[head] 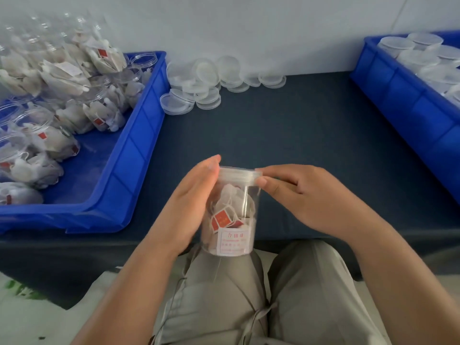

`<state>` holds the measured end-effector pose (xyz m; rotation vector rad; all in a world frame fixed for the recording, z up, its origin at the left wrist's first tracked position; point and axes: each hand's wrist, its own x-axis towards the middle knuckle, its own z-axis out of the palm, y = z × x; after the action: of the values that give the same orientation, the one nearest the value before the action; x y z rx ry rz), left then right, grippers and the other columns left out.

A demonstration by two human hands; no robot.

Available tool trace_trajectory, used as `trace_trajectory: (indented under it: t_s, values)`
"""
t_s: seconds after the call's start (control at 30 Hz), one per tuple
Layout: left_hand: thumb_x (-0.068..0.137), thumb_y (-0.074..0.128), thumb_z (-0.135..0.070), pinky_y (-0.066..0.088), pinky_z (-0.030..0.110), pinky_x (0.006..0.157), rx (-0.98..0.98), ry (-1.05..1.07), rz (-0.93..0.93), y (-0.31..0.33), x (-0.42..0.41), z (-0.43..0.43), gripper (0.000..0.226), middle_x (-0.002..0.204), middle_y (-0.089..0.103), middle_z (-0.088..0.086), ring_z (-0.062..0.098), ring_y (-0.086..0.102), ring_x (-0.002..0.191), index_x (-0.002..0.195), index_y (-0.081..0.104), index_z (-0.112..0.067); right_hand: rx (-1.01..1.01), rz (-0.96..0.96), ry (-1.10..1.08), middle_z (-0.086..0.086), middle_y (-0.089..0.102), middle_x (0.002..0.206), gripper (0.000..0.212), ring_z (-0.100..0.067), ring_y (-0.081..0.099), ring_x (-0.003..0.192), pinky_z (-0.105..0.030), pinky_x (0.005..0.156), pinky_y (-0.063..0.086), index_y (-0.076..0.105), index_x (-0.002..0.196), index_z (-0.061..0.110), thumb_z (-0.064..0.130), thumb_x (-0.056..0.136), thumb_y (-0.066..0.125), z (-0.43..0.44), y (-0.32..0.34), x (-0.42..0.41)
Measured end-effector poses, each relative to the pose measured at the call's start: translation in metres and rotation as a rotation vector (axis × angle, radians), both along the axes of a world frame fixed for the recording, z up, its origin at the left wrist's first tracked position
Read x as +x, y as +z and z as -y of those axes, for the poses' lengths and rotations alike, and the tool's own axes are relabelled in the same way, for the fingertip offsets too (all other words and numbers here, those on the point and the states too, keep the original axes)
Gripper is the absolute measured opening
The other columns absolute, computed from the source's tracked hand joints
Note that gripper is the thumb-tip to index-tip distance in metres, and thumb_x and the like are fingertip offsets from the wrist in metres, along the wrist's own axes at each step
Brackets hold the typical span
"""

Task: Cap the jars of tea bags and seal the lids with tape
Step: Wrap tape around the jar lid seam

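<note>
Hands: left hand lies flat along the left side of the jar, fingers straight and pressed to its wall, bracing it rather than curling round; right hand pinches the lid rim between thumb and forefinger at the jar's right edge.
Table: dark blue surface spreading ahead of both hands; the jar hangs over its near edge, above the person's lap.
Left bin: blue bin ahead and left of the left hand, loaded with clear jars of tea bags, open-topped as far as can be seen.
Right bin: blue bin ahead and right of the right hand, holding capped jars, lids up.
Trousers: beige cloth just below the hands.
Jar: clear, held between the hands, tilted slightly; tea bags with red tags inside, a white label with red print low on its front.
Loose lids: clear pile on the table well ahead of the hands, just beside the left bin.
Lid: clear, seated on the jar's mouth.
Tape: cannot tell.
</note>
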<state>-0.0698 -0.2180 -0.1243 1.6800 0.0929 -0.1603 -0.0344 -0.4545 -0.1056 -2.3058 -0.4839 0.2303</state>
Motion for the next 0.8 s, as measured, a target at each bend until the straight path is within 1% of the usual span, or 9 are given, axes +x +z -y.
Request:
trace_trajectory:
  t_s: [0.03, 0.1, 0.23, 0.33, 0.4, 0.47, 0.6, 0.7, 0.8]
  values:
    - [0.071, 0.052, -0.1, 0.058, 0.041, 0.1, 0.063, -0.013, 0.0, -0.002, -0.001, 0.004, 0.077, 0.126, 0.071, -0.021, 0.005, 0.072, 0.114, 0.137, 0.055, -0.06, -0.028, 0.012, -0.024, 0.044, 0.064, 0.126, 0.053, 0.014, 0.059, 0.118, -0.017, 0.095, 0.05, 0.065, 0.134, 0.055, 0.081, 0.095, 0.039, -0.001, 0.0, -0.002]
    - [0.061, 0.057, -0.103, 0.058, 0.03, 0.094, 0.238, 0.026, 0.053, -0.005, -0.002, 0.011, 0.1, 0.13, 0.064, -0.024, -0.001, 0.068, 0.115, 0.147, 0.046, -0.053, -0.067, 0.039, -0.046, 0.038, 0.066, 0.13, 0.058, 0.007, 0.061, 0.121, -0.028, 0.099, 0.054, 0.064, 0.136, 0.054, 0.082, 0.094, 0.036, -0.005, -0.001, -0.006]
    - [0.063, 0.07, -0.087, 0.055, 0.017, 0.086, 0.331, 0.167, 0.145, -0.007, 0.0, 0.016, 0.106, 0.127, 0.061, -0.032, -0.013, 0.061, 0.115, 0.156, 0.041, -0.044, -0.117, 0.08, -0.093, 0.025, 0.074, 0.122, 0.064, -0.003, 0.067, 0.111, -0.036, 0.092, 0.059, 0.068, 0.132, 0.048, 0.084, 0.094, 0.031, -0.014, -0.001, -0.014]
    - [0.057, 0.07, -0.096, 0.047, 0.011, 0.083, 0.388, 0.136, 0.155, -0.005, 0.001, 0.019, 0.12, 0.131, 0.055, -0.033, -0.017, 0.054, 0.12, 0.159, 0.03, -0.047, -0.2, 0.142, -0.118, 0.016, 0.075, 0.093, 0.058, -0.008, 0.068, 0.085, -0.034, 0.073, 0.059, 0.07, 0.124, 0.042, 0.075, 0.098, 0.029, -0.02, -0.006, -0.017]
    - [0.056, 0.069, -0.097, 0.047, 0.011, 0.08, 0.427, 0.164, 0.164, -0.005, 0.003, 0.018, 0.115, 0.126, 0.059, -0.031, -0.016, 0.057, 0.115, 0.155, 0.038, -0.046, -0.229, 0.14, -0.096, 0.017, 0.073, 0.087, 0.062, -0.007, 0.067, 0.08, -0.032, 0.069, 0.057, 0.07, 0.123, 0.041, 0.076, 0.098, 0.025, -0.022, -0.007, -0.018]
    - [0.061, 0.069, -0.092, 0.049, 0.01, 0.076, 0.434, 0.166, 0.166, -0.003, 0.006, 0.013, 0.101, 0.116, 0.066, -0.032, -0.017, 0.061, 0.108, 0.149, 0.047, -0.048, -0.221, 0.11, -0.046, 0.019, 0.074, 0.098, 0.069, -0.005, 0.068, 0.088, -0.033, 0.076, 0.058, 0.064, 0.129, 0.046, 0.085, 0.094, 0.019, -0.02, -0.005, -0.017]
    - [0.066, 0.072, -0.081, 0.058, 0.026, 0.084, 0.233, 0.175, 0.11, 0.002, 0.01, -0.001, 0.082, 0.111, 0.074, -0.029, -0.002, 0.074, 0.1, 0.139, 0.062, -0.045, -0.207, 0.085, 0.068, 0.02, 0.07, 0.122, 0.069, -0.004, 0.064, 0.11, -0.035, 0.093, 0.054, 0.055, 0.143, 0.042, 0.079, 0.097, 0.02, -0.011, -0.002, -0.012]
    - [0.059, 0.074, -0.089, 0.061, 0.028, 0.082, 0.067, 0.159, 0.022, 0.007, 0.006, -0.008, 0.089, 0.115, 0.074, -0.022, 0.007, 0.076, 0.104, 0.136, 0.062, -0.047, -0.203, 0.117, 0.051, 0.024, 0.069, 0.106, 0.061, 0.0, 0.062, 0.097, -0.027, 0.08, 0.053, 0.058, 0.139, 0.044, 0.075, 0.101, 0.021, -0.002, -0.004, -0.005]
    - [0.052, 0.084, -0.087, 0.062, 0.035, 0.077, -0.183, 0.077, -0.134, 0.006, -0.003, -0.013, 0.1, 0.116, 0.078, 0.006, 0.022, 0.078, 0.098, 0.134, 0.069, -0.033, -0.161, 0.101, 0.033, 0.023, 0.067, 0.091, 0.062, 0.002, 0.061, 0.092, -0.024, 0.068, 0.048, 0.063, 0.132, 0.045, 0.078, 0.098, 0.024, 0.003, -0.005, -0.002]
